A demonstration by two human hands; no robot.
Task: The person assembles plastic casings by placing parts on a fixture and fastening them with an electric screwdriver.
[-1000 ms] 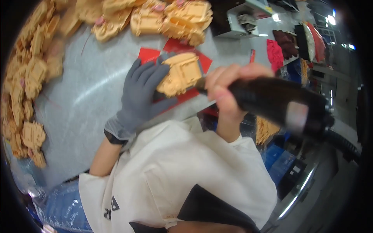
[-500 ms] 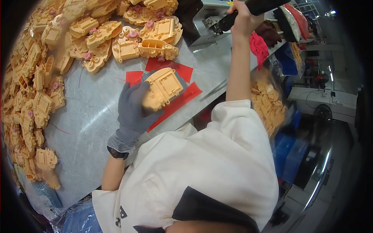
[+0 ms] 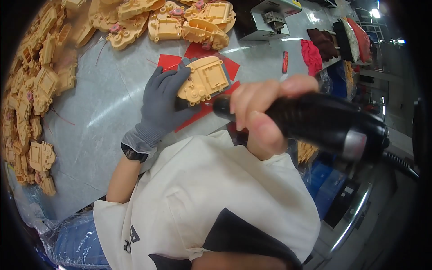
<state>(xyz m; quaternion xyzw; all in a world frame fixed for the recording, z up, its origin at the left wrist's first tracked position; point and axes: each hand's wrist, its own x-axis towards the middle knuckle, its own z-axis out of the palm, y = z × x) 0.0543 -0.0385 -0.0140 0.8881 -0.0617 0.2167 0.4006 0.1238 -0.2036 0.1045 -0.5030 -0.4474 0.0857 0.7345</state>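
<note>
My left hand [image 3: 163, 102], in a grey glove, grasps the yellow plastic case [image 3: 206, 80] by its left edge, fingertips at its upper side and thumb near its lower corner. The case lies tilted on a grey block [image 3: 227, 72], with red tape [image 3: 233, 68] on the table [image 3: 99, 155] around it. My bare right hand [image 3: 265, 110] is clenched around a black power screwdriver [image 3: 321, 121], fingers wrapped over the barrel. I hold it slanted, its nose pointing left, just beside the lower right edge of the case; I cannot tell whether the bit touches it. A dark cord [image 3: 400, 165] leaves its back end. Beyond my left hand, a heap of yellow parts [image 3: 42, 90] covers the far left of the table, and more parts [image 3: 193, 24] lie past the tape, some with pink discs [image 3: 178, 12]. Near the top stands a metal box [image 3: 265, 22], with a pink cloth [image 3: 311, 57] to its right.
</note>
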